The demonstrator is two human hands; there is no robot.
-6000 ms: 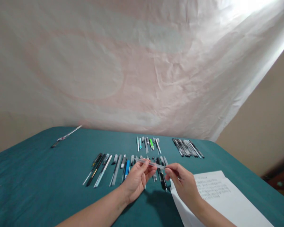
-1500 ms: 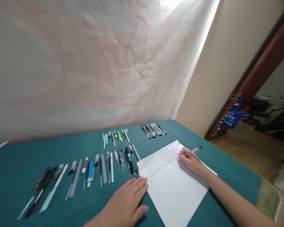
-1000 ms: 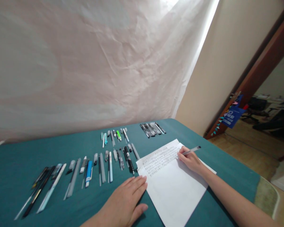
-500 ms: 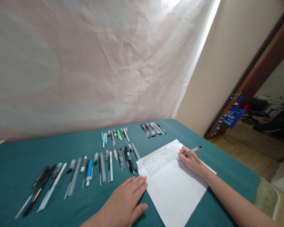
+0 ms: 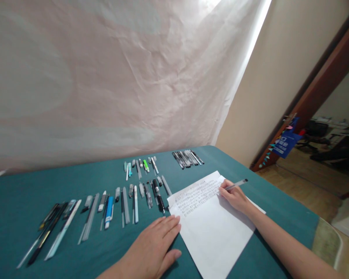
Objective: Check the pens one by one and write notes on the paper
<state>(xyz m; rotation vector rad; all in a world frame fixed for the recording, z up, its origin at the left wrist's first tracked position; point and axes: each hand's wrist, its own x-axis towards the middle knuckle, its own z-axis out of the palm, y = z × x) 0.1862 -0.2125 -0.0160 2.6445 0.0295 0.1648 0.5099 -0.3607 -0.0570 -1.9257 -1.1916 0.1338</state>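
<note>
My right hand (image 5: pixel 232 195) is closed around a clear-barrelled pen (image 5: pixel 237 183) with a dark end, and rests on the right part of a white paper sheet (image 5: pixel 212 240). The pen's tip is hidden behind my fingers. Rows of small handwriting (image 5: pixel 196 197) cover the sheet's upper part, too small to read. Another sheet's edge shows beneath it at the right. My left hand (image 5: pixel 157 246) lies flat and open on the green tablecloth, its fingertips at the paper's left edge, holding nothing.
Disassembled pens, caps and barrels lie in groups left of the paper, among them a blue pen (image 5: pixel 109 212) and a green cap (image 5: pixel 145 166). A row of pens (image 5: pixel 187 159) lies behind the paper. A pale curtain (image 5: pixel 110 77) hangs along the table's (image 5: pixel 93 172) far edge.
Almost nothing differs. The view has shifted very slightly, while both hands, the pen and the paper keep their places.
</note>
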